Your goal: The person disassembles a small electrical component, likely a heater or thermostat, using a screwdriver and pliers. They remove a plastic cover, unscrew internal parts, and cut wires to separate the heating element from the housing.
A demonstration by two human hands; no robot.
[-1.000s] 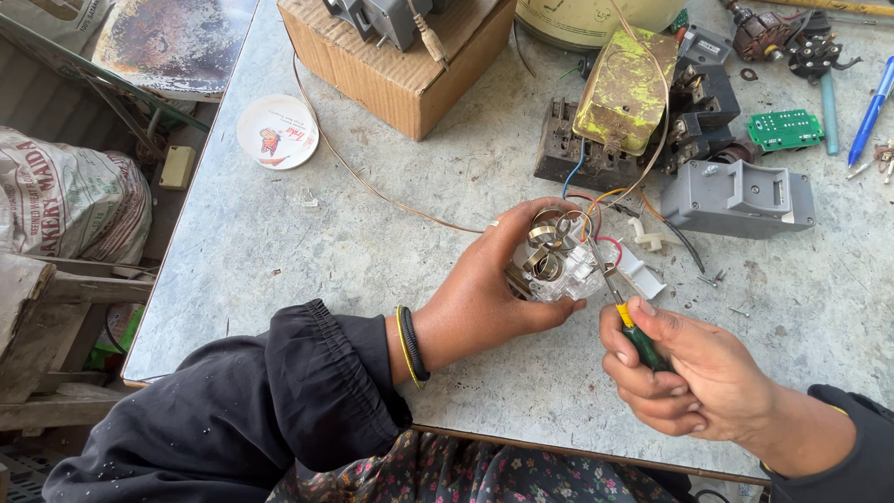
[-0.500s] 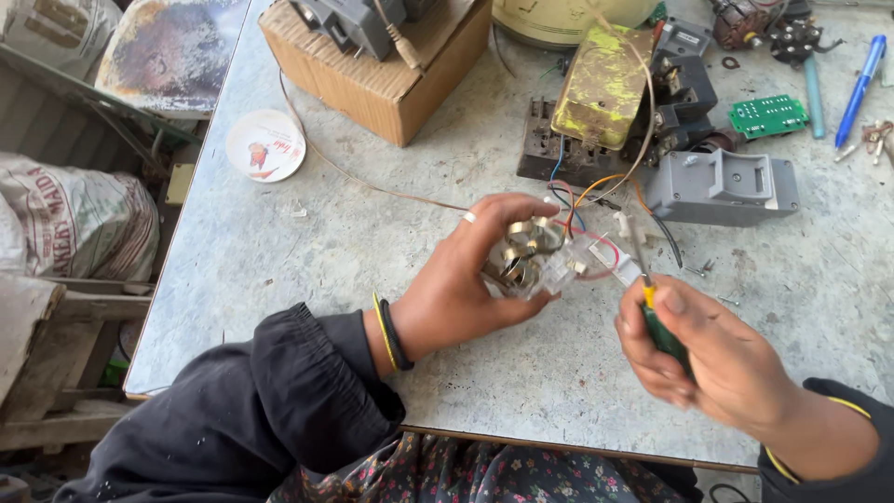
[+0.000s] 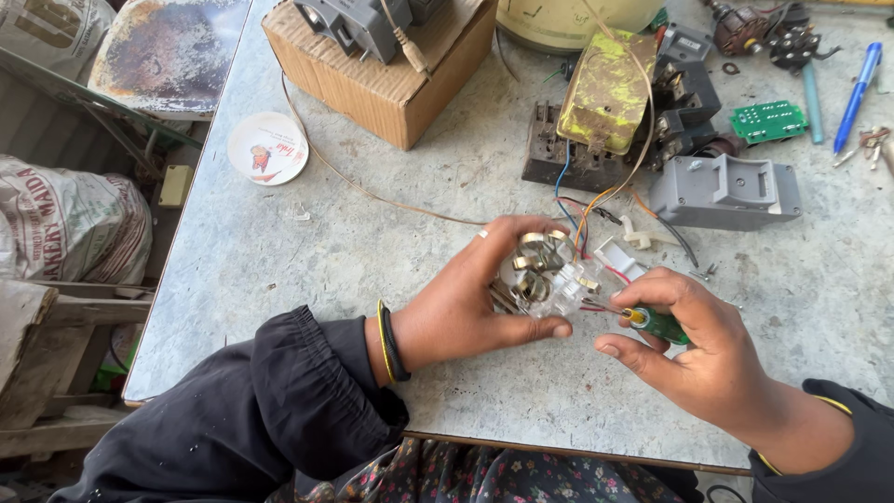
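Near the front edge of the tabletop (image 3: 279, 270), about midway along it, I have my left hand (image 3: 466, 307) curled around a clear plastic switch part (image 3: 545, 275) set with metal contacts, thumb under it and fingers over the top, so it is lifted just off the grey surface. My right hand (image 3: 698, 349) sits just beside it, closed around a green-handled screwdriver (image 3: 656, 323), whose thin tip points left into the side of the clear part. Red, blue and orange wires (image 3: 582, 219) run from the part toward the back of the tabletop, up to a dark block of switches (image 3: 577, 163) with a yellowed, stained cover (image 3: 610, 88) lying on it. Just right of that block lies a grey plastic housing (image 3: 726, 191), and beyond it, near the back right corner, a small green circuit board (image 3: 765, 119) and a blue pen (image 3: 857, 84). A cardboard box (image 3: 382, 84) stands at the back edge left of centre, with a round white lid (image 3: 267, 147) near the left edge. I cannot tell whether the screwdriver tip sits in a screw.
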